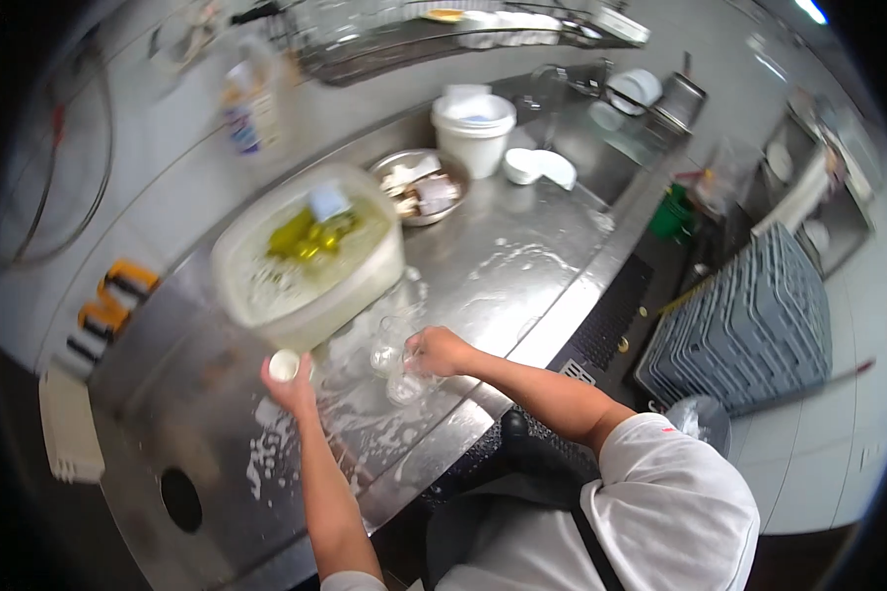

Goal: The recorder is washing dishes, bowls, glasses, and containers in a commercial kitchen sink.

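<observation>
My left hand [293, 384] grips a small white cup [284, 365], its mouth facing up, beside the near corner of a big plastic tub [355, 314]. Soapy water fills that tub, with shiny yellow-green items [314, 236] and a pale blue sponge or block [329, 202] in it. To the right, my right hand [437, 351] is closed around a clear glass [412, 362] just over the wet steel counter [458, 295]. Other clear glassware [389, 354] stands right next to those fingers; where one glass ends and another begins is blurred.
Behind the tub sit a metal bowl of scraps [421, 188] and a white bucket [474, 137]. White dishes [538, 168] lie near the sink [599, 148]. A wire shelf [414, 44] hangs above. Grey dish racks [746, 325] are stacked at right. The counter has a round hole [182, 500] at left.
</observation>
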`<control>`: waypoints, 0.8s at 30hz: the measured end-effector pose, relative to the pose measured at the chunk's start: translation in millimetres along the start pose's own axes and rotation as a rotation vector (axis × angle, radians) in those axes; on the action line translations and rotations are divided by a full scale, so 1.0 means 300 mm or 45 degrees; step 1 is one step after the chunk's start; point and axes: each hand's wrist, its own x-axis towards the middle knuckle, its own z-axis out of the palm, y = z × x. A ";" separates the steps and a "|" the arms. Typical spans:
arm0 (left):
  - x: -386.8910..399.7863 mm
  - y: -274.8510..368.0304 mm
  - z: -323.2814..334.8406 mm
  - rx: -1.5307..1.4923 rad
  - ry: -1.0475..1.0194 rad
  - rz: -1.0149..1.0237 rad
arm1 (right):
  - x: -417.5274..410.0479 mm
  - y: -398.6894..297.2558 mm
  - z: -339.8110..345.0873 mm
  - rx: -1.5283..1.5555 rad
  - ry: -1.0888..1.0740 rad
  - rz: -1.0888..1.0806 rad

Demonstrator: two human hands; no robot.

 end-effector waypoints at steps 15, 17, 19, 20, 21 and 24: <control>-0.599 0.252 0.364 -0.337 -0.016 -0.069 | -0.723 0.751 -0.695 1.457 0.501 0.513; -0.716 0.369 0.529 -0.387 -0.162 -0.030 | -0.882 0.890 -0.793 1.457 0.601 0.581; -0.825 0.491 0.736 -0.439 -0.365 -0.001 | -1.026 1.023 -0.861 1.486 0.763 0.667; -0.875 0.552 0.852 -0.443 -0.464 0.012 | -1.089 1.086 -0.884 1.517 0.836 0.779; -0.924 0.612 0.975 -0.509 -0.544 0.031 | -1.154 1.146 -0.904 1.538 0.952 0.707; -1.063 0.795 1.366 -0.340 -0.782 0.240 | -1.308 1.315 -0.945 1.476 1.198 0.852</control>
